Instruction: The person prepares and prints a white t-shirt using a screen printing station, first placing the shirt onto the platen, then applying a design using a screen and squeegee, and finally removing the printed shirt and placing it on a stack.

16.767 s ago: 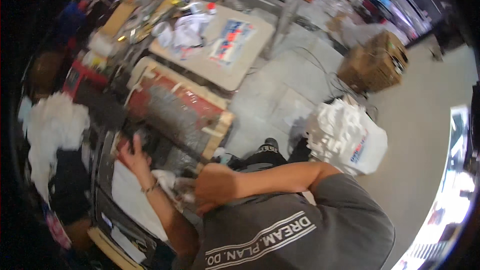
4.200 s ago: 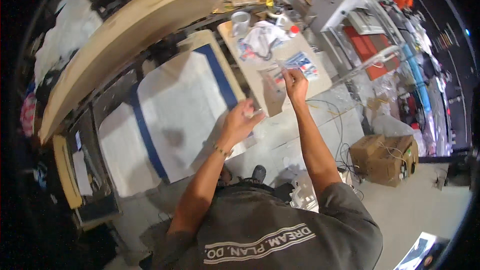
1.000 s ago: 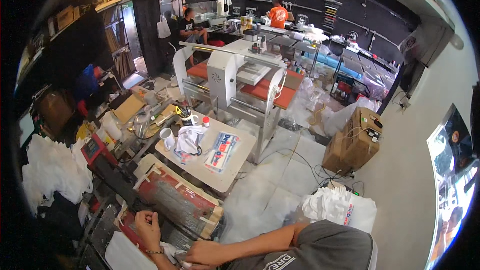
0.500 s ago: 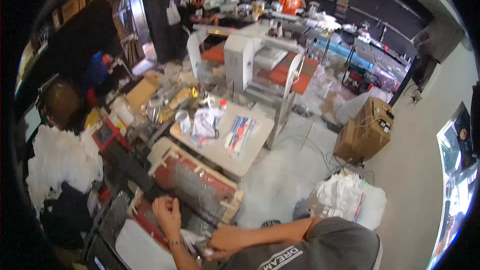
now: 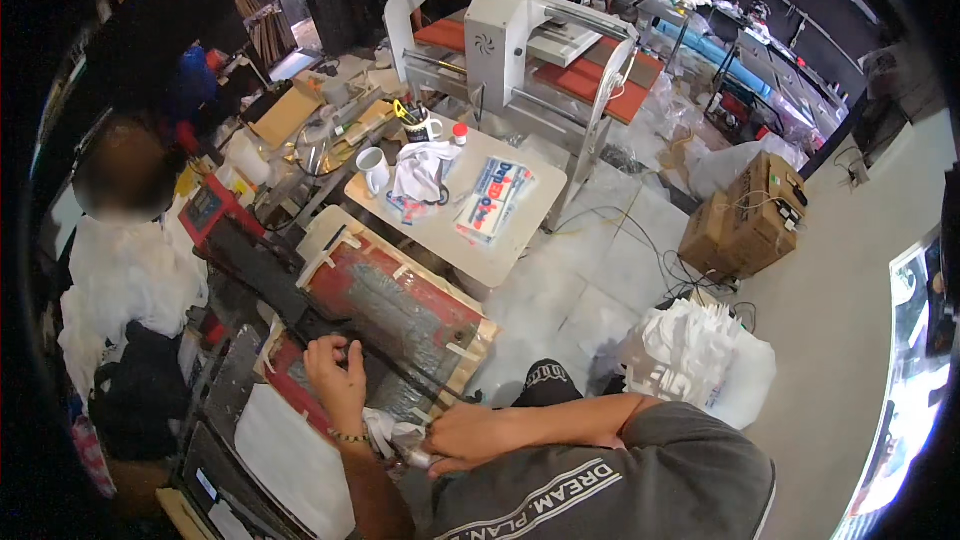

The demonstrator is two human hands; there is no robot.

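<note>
Slanting rightward lengthwise, the panel [image 5: 385,302] lies beyond the parted left hand [image 5: 337,385] and right hand [image 5: 468,435], cloth [image 5: 382,430] beside the latter; grips unclear.

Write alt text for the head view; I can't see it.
The person's left hand is at a red and grey panel, the right hand beside a crumpled white cloth; contact is unclear. Beyond, a small table holds a white mug and a red-capped bottle.
</note>
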